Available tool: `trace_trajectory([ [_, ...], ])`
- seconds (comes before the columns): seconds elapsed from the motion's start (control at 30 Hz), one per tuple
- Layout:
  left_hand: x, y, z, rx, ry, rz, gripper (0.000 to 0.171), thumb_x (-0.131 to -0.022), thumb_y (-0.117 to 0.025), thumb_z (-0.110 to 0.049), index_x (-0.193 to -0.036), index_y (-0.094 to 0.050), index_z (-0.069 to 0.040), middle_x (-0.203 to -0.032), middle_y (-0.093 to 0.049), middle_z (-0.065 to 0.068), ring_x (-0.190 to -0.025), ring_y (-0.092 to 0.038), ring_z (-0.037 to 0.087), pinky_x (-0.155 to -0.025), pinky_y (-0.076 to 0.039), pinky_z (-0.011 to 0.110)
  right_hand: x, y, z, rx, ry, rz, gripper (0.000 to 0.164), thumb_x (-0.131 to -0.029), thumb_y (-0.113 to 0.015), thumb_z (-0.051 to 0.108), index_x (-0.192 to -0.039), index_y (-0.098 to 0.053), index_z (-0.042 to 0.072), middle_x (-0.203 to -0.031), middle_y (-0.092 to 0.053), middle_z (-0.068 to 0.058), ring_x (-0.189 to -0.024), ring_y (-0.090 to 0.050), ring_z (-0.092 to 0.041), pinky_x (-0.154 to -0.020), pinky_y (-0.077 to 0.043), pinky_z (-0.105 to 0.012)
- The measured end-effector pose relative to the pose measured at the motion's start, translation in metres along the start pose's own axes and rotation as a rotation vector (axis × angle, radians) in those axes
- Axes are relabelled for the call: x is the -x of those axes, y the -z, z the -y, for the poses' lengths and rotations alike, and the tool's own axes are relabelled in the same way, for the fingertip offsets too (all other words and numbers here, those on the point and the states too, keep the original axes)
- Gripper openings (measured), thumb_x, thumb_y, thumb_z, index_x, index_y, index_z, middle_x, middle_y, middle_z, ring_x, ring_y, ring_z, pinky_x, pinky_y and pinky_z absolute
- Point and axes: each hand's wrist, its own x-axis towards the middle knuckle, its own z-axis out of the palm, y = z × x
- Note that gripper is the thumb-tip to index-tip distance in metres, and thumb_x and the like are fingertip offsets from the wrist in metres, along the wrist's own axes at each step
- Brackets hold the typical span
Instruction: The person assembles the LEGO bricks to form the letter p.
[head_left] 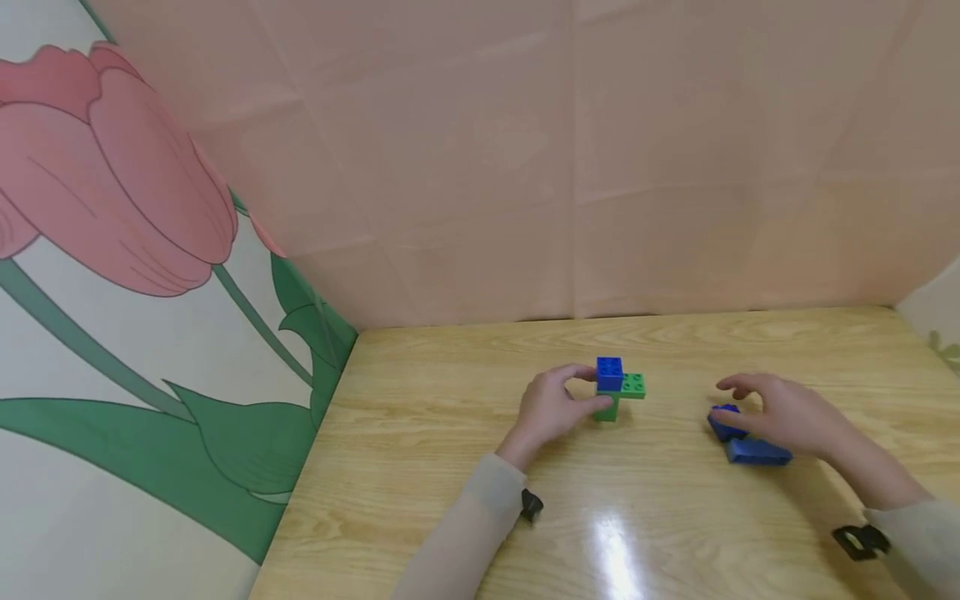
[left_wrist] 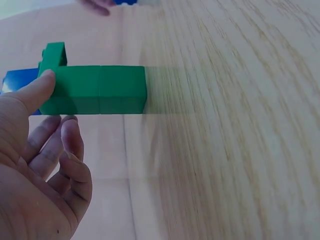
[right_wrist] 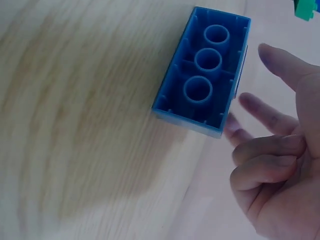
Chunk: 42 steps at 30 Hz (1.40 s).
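Note:
My left hand [head_left: 551, 407] pinches an upright stack of toy building bricks near the middle of the table. A blue brick [head_left: 610, 372] tops the stack, and a green brick [head_left: 633, 385] juts out to the right below it. In the left wrist view, the thumb presses on the stack's green bricks [left_wrist: 100, 90]. Over on the right, my right hand [head_left: 798, 417] hovers with thumb and index finger apart around a small blue brick [head_left: 726, 425]. Beside that lies a longer blue brick [head_left: 759, 453], whose hollow underside with tubes faces the right wrist camera.
The wooden table [head_left: 420, 467] runs back to a pink cloth [head_left: 465, 183] hanging behind it. A wall panel with painted tulips [head_left: 150, 183] stands along the left side. Black wrist straps [head_left: 861, 542] show at the sleeves.

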Motion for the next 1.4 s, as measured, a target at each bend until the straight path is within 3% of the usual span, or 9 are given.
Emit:
trace_trajectory([
  [0.17, 0.000, 0.001, -0.002, 0.005, 0.012, 0.004, 0.043, -0.086, -0.083, -0.052, -0.125, -0.072, -0.036, -0.120, -0.066, -0.025, -0.064, -0.062, 0.007, -0.054, -0.051, 0.029, 0.001, -0.005, -0.006, 0.067, -0.009, 0.031, 0.071, -0.092, -0.074, 0.057, -0.129, -0.065, -0.002, -0.099, -0.071, -0.010, -0.084, -0.067, -0.026, -0.068, -0.054, -0.050],
  [0.4, -0.001, 0.001, -0.004, -0.015, 0.005, 0.001, 0.044, -0.087, -0.082, -0.053, -0.126, -0.072, -0.035, -0.119, -0.067, -0.025, -0.067, -0.061, 0.006, -0.056, -0.051, 0.028, 0.003, -0.011, -0.003, 0.064, -0.055, 0.089, 0.076, -0.091, -0.071, 0.063, -0.131, -0.062, -0.001, -0.082, -0.059, 0.001, -0.067, -0.052, -0.015, -0.056, -0.042, -0.035],
  [0.7, -0.002, 0.000, -0.004, -0.045, -0.008, -0.009, 0.043, -0.087, -0.081, -0.052, -0.124, -0.073, -0.033, -0.116, -0.067, -0.026, -0.068, -0.061, 0.004, -0.057, -0.051, 0.026, 0.005, -0.012, 0.000, 0.043, -0.042, 0.120, 0.062, -0.095, -0.072, 0.054, -0.129, -0.064, 0.003, -0.081, -0.060, 0.003, -0.064, -0.051, -0.014, -0.054, -0.041, -0.034],
  [0.9, -0.003, 0.000, -0.005, -0.043, -0.017, -0.019, 0.042, -0.086, -0.081, -0.052, -0.122, -0.075, -0.032, -0.115, -0.069, -0.025, -0.068, -0.061, 0.004, -0.058, -0.051, 0.026, 0.003, -0.009, 0.000, 0.062, -0.006, 0.065, 0.054, -0.093, -0.077, 0.043, -0.128, -0.066, 0.003, -0.089, -0.066, -0.003, -0.068, -0.056, -0.016, -0.056, -0.044, -0.037],
  [1.03, -0.003, 0.000, -0.004, -0.041, -0.021, -0.022, 0.042, -0.086, -0.081, -0.052, -0.122, -0.075, -0.031, -0.115, -0.069, -0.024, -0.066, -0.061, 0.005, -0.057, -0.051, 0.026, 0.002, -0.004, 0.002, 0.074, 0.006, 0.012, 0.056, -0.093, -0.077, 0.045, -0.130, -0.065, 0.005, -0.102, -0.072, -0.014, -0.077, -0.064, -0.020, -0.057, -0.048, -0.040],
  [1.1, -0.003, 0.001, -0.005, -0.042, -0.026, -0.023, 0.042, -0.087, -0.081, -0.052, -0.122, -0.075, -0.031, -0.115, -0.069, -0.024, -0.066, -0.061, 0.005, -0.057, -0.051, 0.026, 0.001, -0.002, 0.005, 0.053, 0.003, 0.005, 0.058, -0.094, -0.075, 0.047, -0.133, -0.064, 0.006, -0.106, -0.072, -0.018, -0.073, -0.064, -0.018, -0.055, -0.047, -0.038],
  [1.27, -0.003, 0.001, -0.005, -0.047, -0.032, -0.024, 0.042, -0.086, -0.081, -0.052, -0.122, -0.075, -0.030, -0.114, -0.069, -0.025, -0.067, -0.061, 0.004, -0.058, -0.051, 0.026, 0.000, 0.000, 0.015, -0.014, 0.021, -0.053, 0.055, -0.097, -0.072, 0.047, -0.137, -0.061, 0.011, -0.115, -0.070, -0.021, -0.051, -0.047, -0.009, -0.045, -0.037, -0.031],
  [1.4, -0.003, 0.000, -0.003, -0.037, -0.025, -0.022, 0.043, -0.086, -0.081, -0.052, -0.123, -0.075, -0.030, -0.114, -0.069, -0.025, -0.068, -0.061, 0.004, -0.058, -0.051, 0.026, -0.003, 0.001, 0.023, -0.035, 0.089, -0.154, 0.047, -0.098, -0.074, 0.042, -0.135, -0.063, 0.015, -0.115, -0.071, -0.015, -0.046, -0.034, -0.007, -0.041, -0.030, -0.027],
])
